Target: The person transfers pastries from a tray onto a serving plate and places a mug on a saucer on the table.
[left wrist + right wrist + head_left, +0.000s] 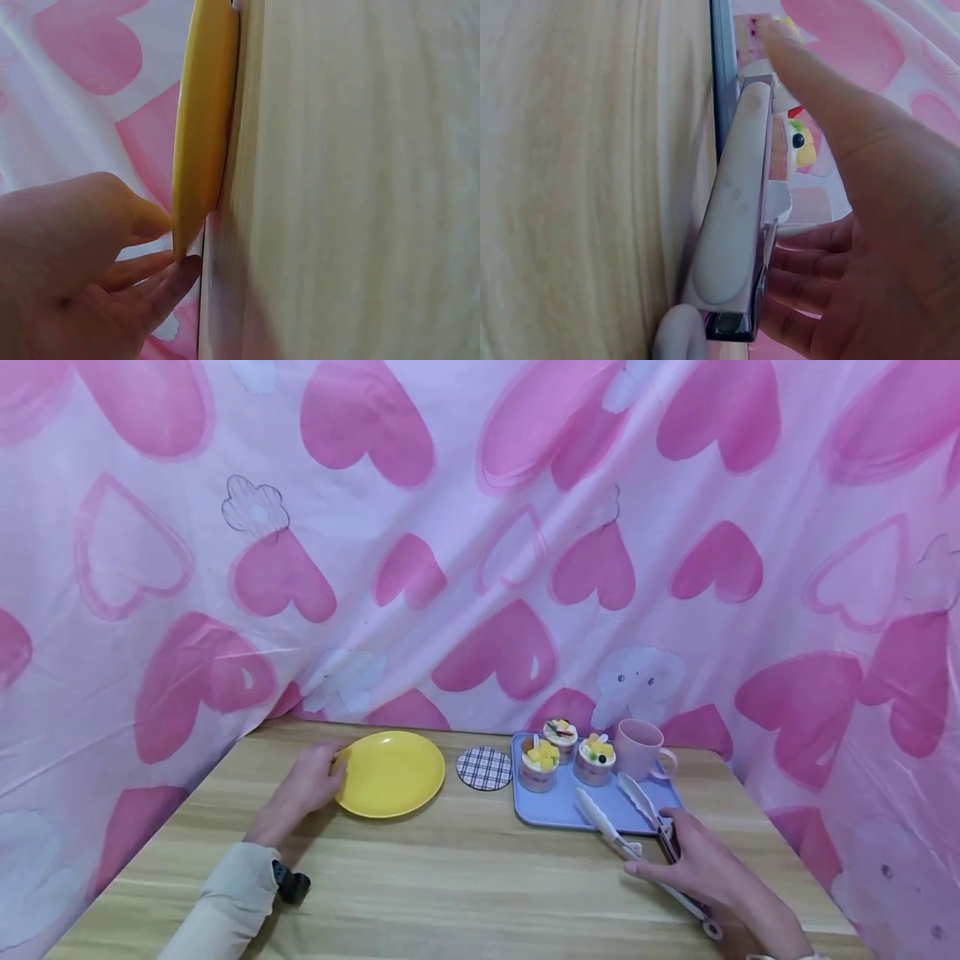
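The left hand is positioned at the left edge of the yellow plate; its grip pinches the rim, thumb above and fingers below. The plate is located at the far left of the wooden surface. A round checked coaster lies flat to the right of the plate, between it and the blue tray. The tray carries three dessert cups with yellow pieces on top, grouped at its left and rear, and a pink mug at the right rear, handle facing right. The tongs extend over the tray's front edge, arms parted, tips above the tray, ring end toward the front. The right hand straddles the tongs; its grip is wide, thumb and fingers spread. Whether the thumb presses the tongs cannot be told.
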Action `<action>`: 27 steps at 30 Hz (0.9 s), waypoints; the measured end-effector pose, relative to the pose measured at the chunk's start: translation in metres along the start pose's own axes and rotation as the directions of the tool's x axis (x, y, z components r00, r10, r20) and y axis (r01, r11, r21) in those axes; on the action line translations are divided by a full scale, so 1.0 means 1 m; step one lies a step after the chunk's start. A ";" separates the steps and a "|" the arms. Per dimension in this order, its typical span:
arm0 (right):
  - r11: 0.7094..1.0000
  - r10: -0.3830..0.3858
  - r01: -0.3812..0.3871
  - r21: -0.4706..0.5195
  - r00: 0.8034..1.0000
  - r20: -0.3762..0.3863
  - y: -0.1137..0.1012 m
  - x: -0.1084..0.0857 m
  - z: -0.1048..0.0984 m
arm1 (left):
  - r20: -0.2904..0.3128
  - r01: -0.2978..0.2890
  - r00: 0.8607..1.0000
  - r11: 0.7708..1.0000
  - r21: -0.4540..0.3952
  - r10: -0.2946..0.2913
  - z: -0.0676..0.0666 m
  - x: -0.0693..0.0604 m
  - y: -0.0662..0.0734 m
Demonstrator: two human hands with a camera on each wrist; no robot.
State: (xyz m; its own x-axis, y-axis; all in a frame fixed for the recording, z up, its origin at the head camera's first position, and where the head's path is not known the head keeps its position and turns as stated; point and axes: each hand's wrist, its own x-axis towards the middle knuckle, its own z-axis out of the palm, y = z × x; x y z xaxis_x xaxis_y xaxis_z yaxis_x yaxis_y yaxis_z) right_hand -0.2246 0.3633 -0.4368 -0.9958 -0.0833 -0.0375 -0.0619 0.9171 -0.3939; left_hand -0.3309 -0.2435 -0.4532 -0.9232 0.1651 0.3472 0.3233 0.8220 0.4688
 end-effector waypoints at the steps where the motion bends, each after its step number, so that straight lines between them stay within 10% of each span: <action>1: 1.000 0.005 -0.005 0.005 1.000 0.010 0.000 0.000 0.000 | 0.006 0.002 1.000 1.000 -0.002 -0.002 0.000 0.000 -0.001; 12: 0.996 0.084 -0.084 -0.006 0.993 0.087 0.005 0.004 -0.001 | 0.080 0.069 0.995 0.997 -0.025 -0.067 -0.003 0.002 -0.003; 27: 0.999 0.052 -0.052 -0.012 0.999 0.005 0.005 0.003 0.001 | 0.110 0.118 0.987 0.993 0.015 -0.119 -0.002 0.001 -0.001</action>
State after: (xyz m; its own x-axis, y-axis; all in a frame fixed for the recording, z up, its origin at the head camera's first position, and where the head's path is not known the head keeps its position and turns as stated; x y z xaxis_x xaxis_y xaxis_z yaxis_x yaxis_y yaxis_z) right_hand -0.2276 0.3677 -0.4397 -0.9973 -0.0376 -0.0624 -0.0111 0.9249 -0.3800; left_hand -0.3323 -0.2456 -0.4515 -0.9722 0.1253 0.1979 0.2093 0.8437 0.4943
